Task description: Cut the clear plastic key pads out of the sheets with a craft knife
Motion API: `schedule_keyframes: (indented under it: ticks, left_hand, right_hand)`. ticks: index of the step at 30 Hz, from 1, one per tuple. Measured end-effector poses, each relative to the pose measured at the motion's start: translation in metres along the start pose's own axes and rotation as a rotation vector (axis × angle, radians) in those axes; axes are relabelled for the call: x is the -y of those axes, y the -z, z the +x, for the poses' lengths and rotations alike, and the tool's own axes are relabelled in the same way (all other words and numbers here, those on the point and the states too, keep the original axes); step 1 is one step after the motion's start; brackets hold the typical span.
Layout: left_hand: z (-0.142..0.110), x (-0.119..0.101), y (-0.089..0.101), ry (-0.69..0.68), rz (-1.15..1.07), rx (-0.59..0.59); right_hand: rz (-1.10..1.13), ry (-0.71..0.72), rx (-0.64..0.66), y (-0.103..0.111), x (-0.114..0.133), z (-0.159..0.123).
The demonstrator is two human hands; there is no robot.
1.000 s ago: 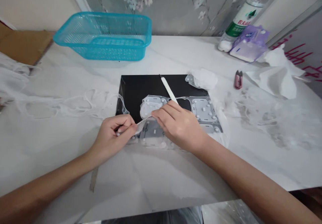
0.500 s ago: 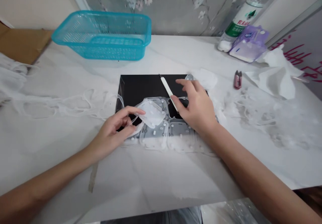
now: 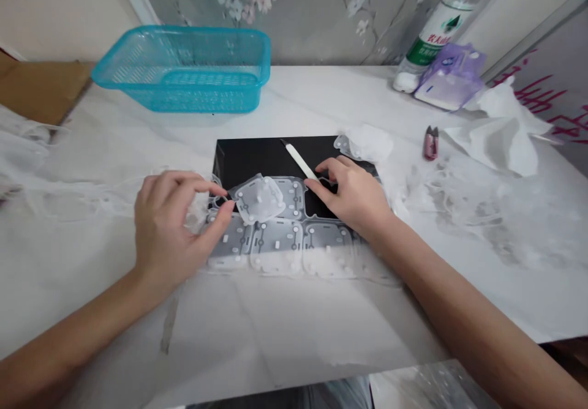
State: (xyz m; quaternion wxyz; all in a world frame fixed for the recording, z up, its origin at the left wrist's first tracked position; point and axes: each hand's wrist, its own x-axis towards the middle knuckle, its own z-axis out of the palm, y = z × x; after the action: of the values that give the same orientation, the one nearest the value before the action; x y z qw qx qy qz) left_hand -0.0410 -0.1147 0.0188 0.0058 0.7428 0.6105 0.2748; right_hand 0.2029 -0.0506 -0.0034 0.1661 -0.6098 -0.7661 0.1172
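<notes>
A sheet of translucent plastic panels (image 3: pixel 277 247) with small raised pads lies on a black board (image 3: pixel 248 157). On top of the sheet rests a loose translucent panel (image 3: pixel 260 199), turned at an angle. Just left of it is my left hand (image 3: pixel 177 228), thumb and forefinger curved with a small gap between their tips. My right hand (image 3: pixel 353 193) rests at the sheet's right part, beside a gap where the black board shows. Its thumb lies by the tail of a white pen-like tool (image 3: pixel 299 159) with a dark tip, the forefinger apart from the thumb.
A blue plastic basket (image 3: pixel 206 81) stands at the back left. Clear scraps (image 3: pixel 468 213) spread to the right, with stringy offcuts (image 3: pixel 92 191) to the left. Small pink-handled snips (image 3: pixel 430 144), tissue (image 3: pixel 493 146), a purple tissue pack (image 3: pixel 450 78) and a bottle (image 3: pixel 432 38) sit at the right.
My left hand has let go of the loose panel and moved left. The panel has shifted left and turned. My right hand's fingers have drawn in closer to the sheet.
</notes>
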Motion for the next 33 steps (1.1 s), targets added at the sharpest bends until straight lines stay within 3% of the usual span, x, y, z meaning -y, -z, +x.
schedule_keyframes:
  ticks: [3,6,8,12,16,19,21,25,28,31,33]
  left_hand:
    - [-0.002,-0.003,-0.003,-0.008,0.194,0.159]
    - [-0.002,-0.007,-0.008,0.165,0.212,0.305]
    - [-0.001,-0.009,-0.011,0.235,0.229,0.328]
    - [0.002,-0.012,-0.012,0.24,0.235,0.339]
    - [0.001,-0.012,-0.012,0.254,0.085,0.364]
    - [-0.004,-0.009,-0.015,0.281,-0.099,0.339]
    - [-0.008,-0.009,-0.017,0.276,-0.242,0.293]
    - [-0.011,-0.009,-0.02,0.238,-0.559,0.22]
    - [-0.009,-0.007,-0.022,0.344,-0.797,0.197]
    - [-0.006,-0.002,-0.024,0.513,-0.862,0.05]
    - [-0.005,0.001,-0.025,0.59,-0.899,0.011]
  right_hand:
    - [0.004,0.03,0.007,-0.002,0.001,-0.001]
    - [0.044,0.033,-0.005,-0.002,0.001,-0.003]
    - [0.075,0.039,-0.031,-0.002,0.002,-0.003]
    - [0.183,0.049,-0.11,0.0,0.004,-0.004]
    - [0.398,0.044,-0.274,-0.001,0.005,-0.007]
    - [0.613,0.034,-0.422,-0.001,0.007,-0.011]
    - [0.708,0.028,-0.435,0.003,0.011,-0.012]
    - [0.993,-0.014,-0.204,0.017,0.019,-0.012]
    - [1.299,-0.085,-0.045,0.025,0.021,-0.009]
    - [1.404,-0.167,-0.101,0.027,0.021,-0.007]
    - [1.39,-0.176,-0.166,0.026,0.021,-0.008]
